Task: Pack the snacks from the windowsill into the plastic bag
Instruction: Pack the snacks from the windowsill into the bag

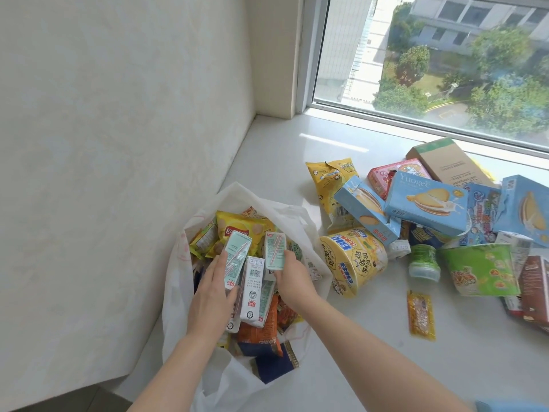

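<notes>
White windowsill [297,162] under bright glass carries everything. Your left hand [212,295] grips one mint drink carton [234,260] and your right hand [292,278] pinches a second mint carton [274,251] — both held over the mouth of the plastic bag [178,292] at the sill's left end, so you're mid-drop. Inside already: chip bags, cartons, noodle packs. Next, let go, then reach right for the yellow noodle cup [353,263] and blue biscuit boxes [424,203] — still unpacked.
</notes>
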